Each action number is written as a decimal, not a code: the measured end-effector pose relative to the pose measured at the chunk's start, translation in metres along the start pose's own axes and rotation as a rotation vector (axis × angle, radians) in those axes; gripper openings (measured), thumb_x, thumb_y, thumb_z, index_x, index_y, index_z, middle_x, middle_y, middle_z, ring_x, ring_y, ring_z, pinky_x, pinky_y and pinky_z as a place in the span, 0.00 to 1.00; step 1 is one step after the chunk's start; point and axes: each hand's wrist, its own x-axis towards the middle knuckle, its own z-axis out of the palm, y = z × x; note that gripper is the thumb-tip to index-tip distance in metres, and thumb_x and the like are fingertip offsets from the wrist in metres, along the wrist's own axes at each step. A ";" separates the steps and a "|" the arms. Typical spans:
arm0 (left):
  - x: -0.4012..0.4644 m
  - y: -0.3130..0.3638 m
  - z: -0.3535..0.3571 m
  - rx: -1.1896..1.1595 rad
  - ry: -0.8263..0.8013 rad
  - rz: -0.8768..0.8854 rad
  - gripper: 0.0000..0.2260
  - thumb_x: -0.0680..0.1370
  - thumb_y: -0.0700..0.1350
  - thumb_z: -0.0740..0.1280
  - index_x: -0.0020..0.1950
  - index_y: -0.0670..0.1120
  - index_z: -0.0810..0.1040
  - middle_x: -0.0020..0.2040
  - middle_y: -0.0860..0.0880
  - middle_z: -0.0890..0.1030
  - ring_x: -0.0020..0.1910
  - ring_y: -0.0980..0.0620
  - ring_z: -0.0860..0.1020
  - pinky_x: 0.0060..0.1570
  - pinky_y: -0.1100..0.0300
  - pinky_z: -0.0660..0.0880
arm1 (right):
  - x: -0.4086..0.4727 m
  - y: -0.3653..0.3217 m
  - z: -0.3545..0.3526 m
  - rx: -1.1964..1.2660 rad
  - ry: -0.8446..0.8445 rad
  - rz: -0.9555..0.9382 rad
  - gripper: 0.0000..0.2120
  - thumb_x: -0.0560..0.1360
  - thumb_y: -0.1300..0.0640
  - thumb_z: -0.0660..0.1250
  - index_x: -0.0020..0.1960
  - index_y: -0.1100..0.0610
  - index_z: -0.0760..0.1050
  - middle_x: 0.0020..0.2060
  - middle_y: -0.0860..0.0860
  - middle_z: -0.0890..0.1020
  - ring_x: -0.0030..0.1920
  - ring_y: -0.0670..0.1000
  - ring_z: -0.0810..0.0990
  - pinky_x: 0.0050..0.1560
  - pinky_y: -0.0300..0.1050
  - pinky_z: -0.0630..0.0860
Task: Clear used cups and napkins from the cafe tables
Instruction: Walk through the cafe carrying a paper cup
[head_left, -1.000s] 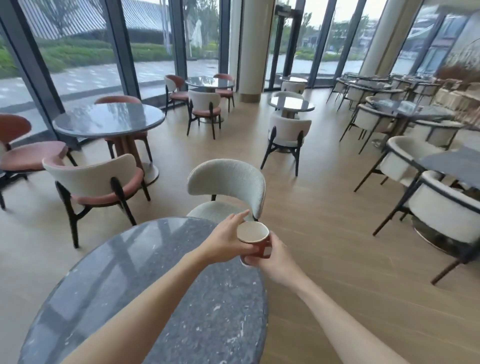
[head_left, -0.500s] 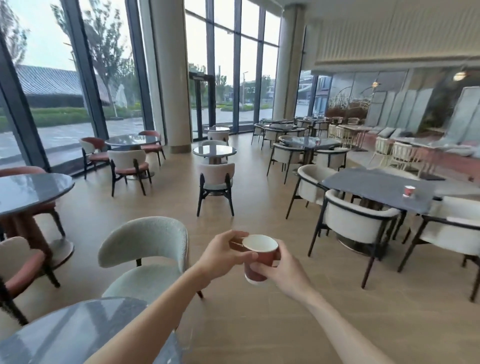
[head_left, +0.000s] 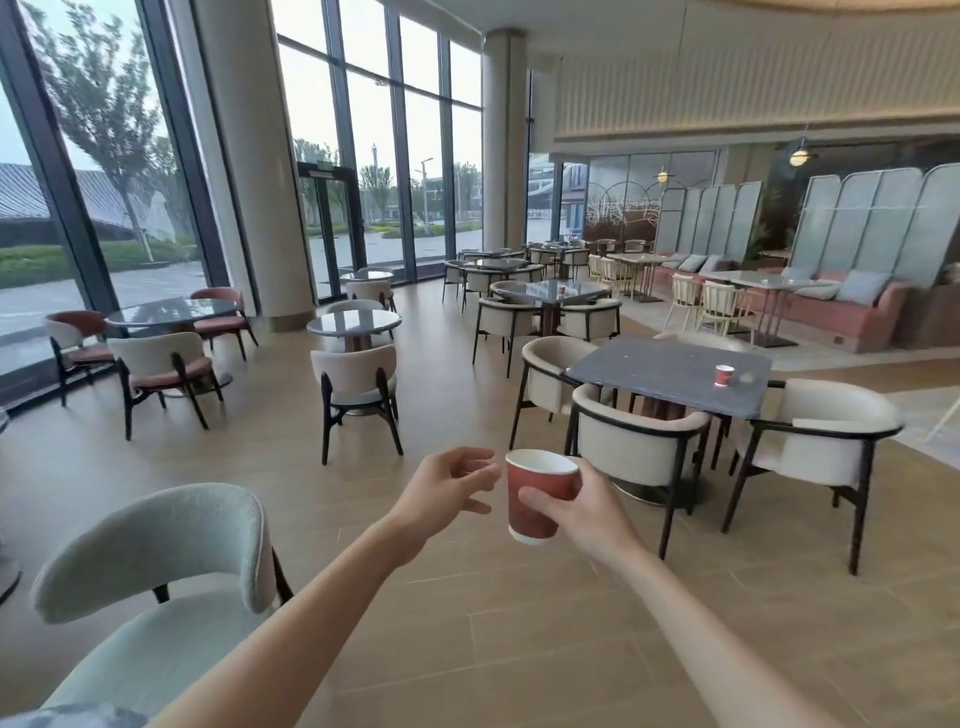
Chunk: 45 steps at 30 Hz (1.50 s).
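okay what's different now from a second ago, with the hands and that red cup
The left hand has let go of the red paper cup and sits just beside it, fingers loosely curled. The cup has been lifted away from the round table, and the view has swung right toward the square table. The right hand keeps its grip throughout.

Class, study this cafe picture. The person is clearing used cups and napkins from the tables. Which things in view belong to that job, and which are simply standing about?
Part of the job:
- red cup held in the right hand
- left hand, empty beside it
- red cup on the square table
- small cup on the far table

Just standing about:
- grey chair
- round table
- pink sofa
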 end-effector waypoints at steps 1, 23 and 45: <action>0.008 0.000 0.001 -0.010 0.014 -0.006 0.13 0.82 0.43 0.70 0.65 0.42 0.80 0.55 0.42 0.84 0.53 0.49 0.83 0.51 0.53 0.84 | 0.007 0.003 -0.003 0.015 0.004 0.006 0.28 0.69 0.50 0.81 0.65 0.53 0.76 0.56 0.47 0.84 0.57 0.47 0.83 0.59 0.49 0.80; 0.378 -0.070 -0.170 -0.346 0.227 0.059 0.10 0.84 0.45 0.64 0.56 0.44 0.85 0.53 0.42 0.87 0.52 0.45 0.84 0.51 0.51 0.81 | 0.365 0.003 0.069 -0.069 0.058 -0.041 0.27 0.72 0.47 0.79 0.67 0.49 0.73 0.58 0.43 0.81 0.60 0.45 0.80 0.59 0.46 0.78; 0.720 -0.158 -0.323 -0.277 0.239 0.113 0.11 0.84 0.44 0.64 0.57 0.42 0.85 0.52 0.44 0.87 0.52 0.47 0.84 0.53 0.53 0.80 | 0.746 0.073 0.237 0.116 0.068 -0.039 0.26 0.68 0.47 0.80 0.63 0.52 0.78 0.55 0.46 0.86 0.54 0.40 0.83 0.50 0.34 0.77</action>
